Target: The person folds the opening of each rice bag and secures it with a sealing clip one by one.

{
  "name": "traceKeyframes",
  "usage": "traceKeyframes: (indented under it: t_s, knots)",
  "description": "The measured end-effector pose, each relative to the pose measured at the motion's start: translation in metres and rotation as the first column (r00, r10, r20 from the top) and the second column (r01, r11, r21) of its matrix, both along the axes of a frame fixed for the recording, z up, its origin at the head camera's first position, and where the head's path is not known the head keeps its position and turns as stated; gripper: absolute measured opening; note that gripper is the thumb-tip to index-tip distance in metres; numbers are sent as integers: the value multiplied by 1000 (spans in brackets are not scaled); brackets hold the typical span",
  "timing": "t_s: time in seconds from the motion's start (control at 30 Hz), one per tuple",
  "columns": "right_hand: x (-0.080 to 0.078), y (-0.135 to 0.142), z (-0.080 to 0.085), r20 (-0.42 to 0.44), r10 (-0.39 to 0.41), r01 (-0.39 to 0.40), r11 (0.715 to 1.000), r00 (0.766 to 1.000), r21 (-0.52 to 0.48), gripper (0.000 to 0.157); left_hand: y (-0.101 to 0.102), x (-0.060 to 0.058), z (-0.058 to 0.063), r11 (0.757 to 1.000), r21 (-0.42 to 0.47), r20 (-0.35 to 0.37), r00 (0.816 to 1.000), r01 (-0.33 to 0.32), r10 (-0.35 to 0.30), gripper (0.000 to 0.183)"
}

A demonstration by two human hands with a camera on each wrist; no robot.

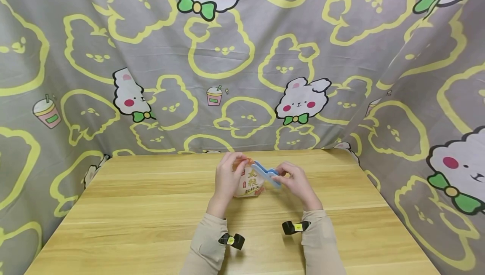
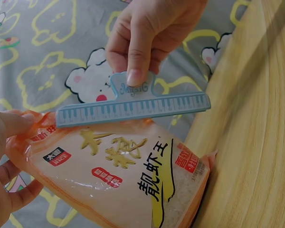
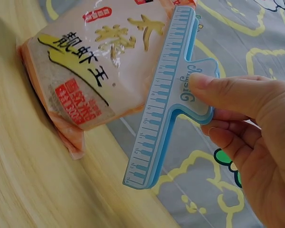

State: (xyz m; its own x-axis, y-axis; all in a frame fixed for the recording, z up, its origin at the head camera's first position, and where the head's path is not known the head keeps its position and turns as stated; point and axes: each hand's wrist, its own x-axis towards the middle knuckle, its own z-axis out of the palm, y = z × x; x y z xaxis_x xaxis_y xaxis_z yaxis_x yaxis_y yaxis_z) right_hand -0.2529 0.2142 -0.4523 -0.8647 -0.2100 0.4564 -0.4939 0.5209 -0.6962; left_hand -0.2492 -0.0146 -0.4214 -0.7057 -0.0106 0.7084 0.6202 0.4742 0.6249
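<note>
A small orange-and-clear plastic bag of rice (image 2: 118, 166) stands on the table, its printed front showing in both wrist views. My left hand (image 1: 227, 177) pinches the bag's orange top corner between thumb and fingers. A long blue clip (image 3: 161, 99) with a piano-key pattern lies along the bag's top edge. My right hand (image 1: 297, 181) pinches the clip's handle tab, thumb on the lettered face and fingers behind. One end of the clip is near the left thumb; in the right wrist view the other end sticks out past the bag.
The wooden table (image 1: 132, 207) spreads out around the bag. A grey curtain (image 1: 242, 56) with yellow outlines and white cartoon animals hangs behind and at both sides. Black wrist cameras are strapped over both beige sleeves (image 1: 322, 241).
</note>
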Motion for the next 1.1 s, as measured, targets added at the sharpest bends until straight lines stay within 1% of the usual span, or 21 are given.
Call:
traceKeyframes:
  t_s: [0.1,0.33,0.57,0.87,1.1]
  knots:
    - [0,-1,0,-12,3,-3,1000,1000,-7,8,0,0,0,1000,3,-22,1000,4,-4,7]
    - [-1,-3,0,-39,19,-21,998,999,-59,8,0,1,1,1000,4,-41,999,5,-4,8]
    - [1,-7,2,2,19,-19,996,1000,-86,8,0,-1,0,1000,7,-26,1000,12,-12,7]
    - [0,-7,3,7,23,-22,996,1000,-84,7,0,-1,-1,1000,5,-27,1000,15,-15,6]
    - [-1,-6,1,-42,48,-52,994,998,-96,8,1,0,1,1000,-9,-51,999,2,-2,8]
